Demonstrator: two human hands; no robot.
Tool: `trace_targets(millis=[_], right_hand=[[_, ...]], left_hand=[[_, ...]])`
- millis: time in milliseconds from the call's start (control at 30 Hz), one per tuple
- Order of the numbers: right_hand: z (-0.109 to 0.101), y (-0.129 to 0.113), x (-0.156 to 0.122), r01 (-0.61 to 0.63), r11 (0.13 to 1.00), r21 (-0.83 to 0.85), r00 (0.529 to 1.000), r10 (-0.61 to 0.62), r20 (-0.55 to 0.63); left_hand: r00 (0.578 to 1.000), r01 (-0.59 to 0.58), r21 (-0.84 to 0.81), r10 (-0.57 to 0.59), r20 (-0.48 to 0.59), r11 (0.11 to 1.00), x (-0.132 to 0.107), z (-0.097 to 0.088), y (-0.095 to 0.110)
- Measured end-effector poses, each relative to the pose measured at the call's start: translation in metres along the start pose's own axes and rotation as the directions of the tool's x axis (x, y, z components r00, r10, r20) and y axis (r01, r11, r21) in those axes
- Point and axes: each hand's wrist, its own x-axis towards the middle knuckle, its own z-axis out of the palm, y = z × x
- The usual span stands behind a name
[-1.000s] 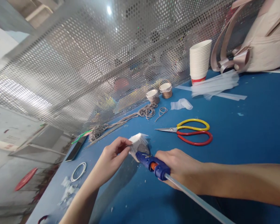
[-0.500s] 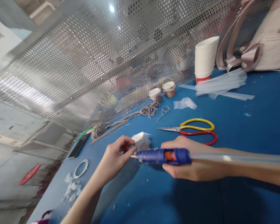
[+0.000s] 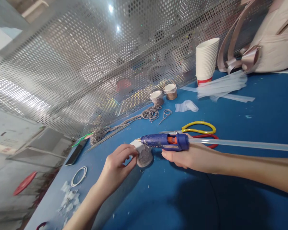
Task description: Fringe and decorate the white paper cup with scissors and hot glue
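Note:
My right hand [image 3: 186,156] is closed around a blue hot glue gun [image 3: 156,141], with a long clear glue stick [image 3: 240,143] running out of its back. The gun's nozzle is at the upper edge of a small cup [image 3: 144,157], grey below and white at the top. My left hand [image 3: 121,161] pinches this cup at its left side. Scissors [image 3: 199,127] with one yellow and one red handle lie behind my right hand, which partly hides them.
Two small cord-wrapped cups [image 3: 170,92] stand near the perforated metal panel [image 3: 86,70]. Grey cord [image 3: 150,113], translucent strips [image 3: 223,86], a paper cup stack [image 3: 206,60] and a pale bag [image 3: 276,48] lie behind. At left are a white ring [image 3: 79,176], a dark phone-like slab [image 3: 74,155] and scraps [image 3: 69,198].
The glue gun in my right hand has moved up, from in front of the cup to its top edge. More of the cup's grey side shows now. My left hand still holds it.

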Motion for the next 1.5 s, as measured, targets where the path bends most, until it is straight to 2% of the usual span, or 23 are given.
trace_targets(millis=[100,233,367,600,767,1100,1233,1500], right_hand=[[0.002,0.005,0.002,0.017,1.0,0.01,1.0,-0.017,0.011],[0.004,0.01,0.005,0.008,0.998,0.062,1.0,-0.01,0.024],[0.006,0.012,0.005,-0.026,0.993,0.112,0.999,0.021,0.05],[0.007,0.011,0.008,-0.047,0.99,0.131,0.998,0.04,0.054],[0.008,0.013,0.009,-0.108,0.984,0.143,0.992,0.097,0.083],[0.007,0.013,0.009,-0.053,0.989,0.138,0.997,0.045,0.065],[0.007,0.014,0.009,-0.041,0.991,0.124,0.997,0.033,0.062],[0.008,0.017,0.009,-0.005,0.993,0.119,0.998,-0.003,0.063]], left_hand=[[0.991,-0.126,0.097,0.129,-0.022,0.987,-0.007,0.003,-0.005],[0.958,-0.269,0.256,0.284,-0.024,0.928,-0.017,0.008,-0.019],[0.943,-0.29,0.445,0.331,-0.017,0.847,-0.025,0.012,-0.03],[0.891,-0.364,0.504,0.451,-0.057,0.783,-0.031,0.017,-0.036],[0.869,-0.417,0.593,0.493,0.038,0.689,-0.034,0.017,-0.034],[0.823,-0.5,0.647,0.549,0.146,0.576,-0.033,0.017,-0.023],[0.838,-0.488,0.645,0.524,0.156,0.588,-0.035,0.019,-0.024],[0.87,-0.418,0.672,0.482,0.103,0.611,-0.036,0.025,-0.016]])
